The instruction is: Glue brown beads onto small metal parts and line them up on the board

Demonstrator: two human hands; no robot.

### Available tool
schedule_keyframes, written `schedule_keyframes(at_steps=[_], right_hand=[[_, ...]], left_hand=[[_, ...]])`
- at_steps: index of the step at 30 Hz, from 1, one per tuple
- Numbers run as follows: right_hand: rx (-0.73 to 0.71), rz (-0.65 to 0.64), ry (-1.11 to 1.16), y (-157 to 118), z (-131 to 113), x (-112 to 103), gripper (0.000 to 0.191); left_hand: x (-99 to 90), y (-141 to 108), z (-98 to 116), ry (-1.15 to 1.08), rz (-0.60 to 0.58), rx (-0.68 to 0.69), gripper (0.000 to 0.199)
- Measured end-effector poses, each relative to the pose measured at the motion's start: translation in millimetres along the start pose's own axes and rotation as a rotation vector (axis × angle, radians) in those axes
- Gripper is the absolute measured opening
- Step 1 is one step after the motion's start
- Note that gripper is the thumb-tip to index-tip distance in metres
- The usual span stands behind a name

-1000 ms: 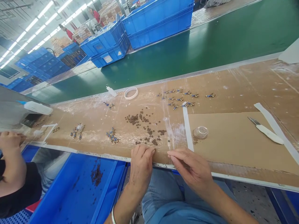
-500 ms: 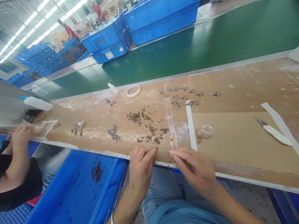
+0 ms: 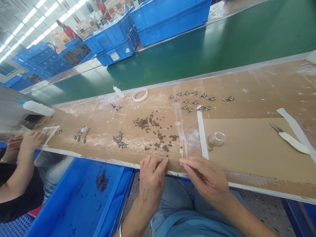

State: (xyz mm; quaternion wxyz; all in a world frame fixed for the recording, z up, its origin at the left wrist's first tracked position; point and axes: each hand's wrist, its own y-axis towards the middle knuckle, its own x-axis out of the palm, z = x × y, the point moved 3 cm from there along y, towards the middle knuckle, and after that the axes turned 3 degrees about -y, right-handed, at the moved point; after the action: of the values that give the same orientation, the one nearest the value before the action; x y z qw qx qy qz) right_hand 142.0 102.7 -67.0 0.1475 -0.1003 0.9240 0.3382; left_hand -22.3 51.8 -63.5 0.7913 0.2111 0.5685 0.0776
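Observation:
My left hand (image 3: 152,172) rests at the table's front edge with its fingers bent and pressed together. Its fingertips are right beside a small dark brown disc (image 3: 167,156); whether they hold anything is hidden. Thumb and forefinger of my right hand (image 3: 206,174) are pinched together a little to the right, on something too small to make out. Beyond both hands lie many loose brown discs (image 3: 142,123), in a heap and scattered. Small blue and gold figures (image 3: 194,102) lie in rows farther back, and another cluster of figures (image 3: 119,141) is to the left.
A clear cup (image 3: 217,139) and a white-handled knife (image 3: 292,141) lie to the right. A tape roll (image 3: 140,94) and a small white bottle (image 3: 118,92) are at the back. Blue crates (image 3: 170,23) stand beyond the green belt (image 3: 234,42). A co-worker's hand (image 3: 32,140) is at left.
My left hand has shifted slightly right, closer to my right hand and up to the single disc. My right hand has barely moved. The co-worker's hand at the left has moved right.

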Motion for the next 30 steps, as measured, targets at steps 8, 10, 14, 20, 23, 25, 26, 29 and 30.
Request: schedule_keyframes(at_steps=[8, 10, 14, 20, 23, 25, 26, 29, 30], right_hand=[[0.000, -0.012, -0.055, -1.3, -1.0, -0.7, 0.017], [-0.023, 0.000, -0.081, -2.7, -0.7, -0.3, 0.015], [-0.046, -0.004, -0.109, -6.7, 3.3, 2.0, 0.015], [-0.057, -0.054, -0.158, -12.6, 9.3, 4.0, 0.016], [-0.074, -0.028, -0.168, -12.7, 9.2, 3.7, 0.016], [-0.076, -0.005, -0.172, -11.3, 8.9, 3.5, 0.016], [-0.078, 0.012, -0.171, -10.3, 8.5, 3.4, 0.017], [-0.071, 0.058, -0.140, -6.1, 6.3, 4.0, 0.017], [-0.072, 0.073, -0.117, -4.7, 4.6, 4.3, 0.016]], left_hand=[[-34.0, 2.6, -68.4, 0.052, 0.063, -0.256, 0.017], [-55.4, 13.1, -114.6, 0.125, 0.041, -0.544, 0.019], [-82.3, 40.1, -183.2, 0.146, -0.119, -0.809, 0.017], [-61.6, 62.6, -220.9, 0.029, -0.261, -0.886, 0.013], [-53.1, 70.5, -225.3, -0.084, -0.287, -0.906, 0.023], [-55.0, 77.6, -221.3, -0.172, -0.253, -0.905, 0.024], [-57.3, 81.5, -216.0, -0.219, -0.220, -0.899, 0.023], [-60.3, 92.8, -181.9, -0.390, -0.112, -0.846, 0.021], [-57.8, 95.7, -164.3, -0.458, -0.089, -0.818, 0.023]])
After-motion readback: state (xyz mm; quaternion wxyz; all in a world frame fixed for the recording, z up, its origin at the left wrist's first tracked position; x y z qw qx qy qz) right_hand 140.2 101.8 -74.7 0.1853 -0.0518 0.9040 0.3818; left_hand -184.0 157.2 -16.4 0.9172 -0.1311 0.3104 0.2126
